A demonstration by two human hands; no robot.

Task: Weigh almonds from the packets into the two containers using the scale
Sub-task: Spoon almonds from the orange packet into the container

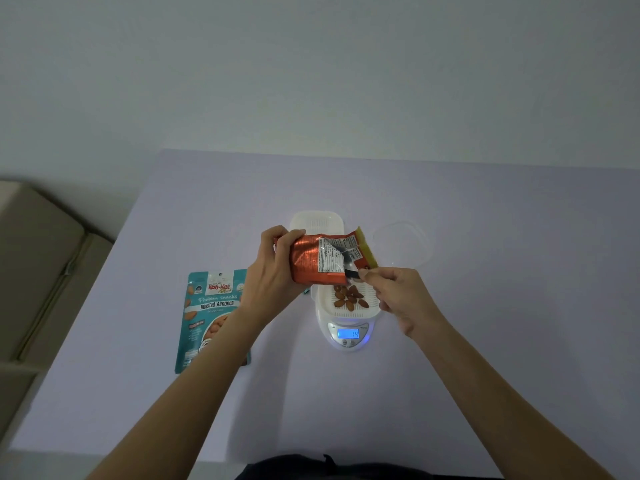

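Observation:
My left hand (pixel 275 263) grips the left end of an orange foil almond packet (pixel 320 259), held sideways above the scale. My right hand (pixel 394 296) pinches the packet's lower right corner at its opening. Below it a white perforated container (pixel 349 313) holding several almonds (pixel 348 296) sits on the white digital scale (pixel 348 336), whose blue display reads 14. A second white container (pixel 317 221) lies behind the packet. A teal "Roasted Almonds" packet (pixel 207 317) lies flat on the table to the left, partly under my left forearm.
A clear plastic lid or container (pixel 403 244) rests to the right, behind the scale. The lilac table (pixel 485 341) meets a plain wall at the back. A beige sofa (pixel 38 271) stands off the table's left edge.

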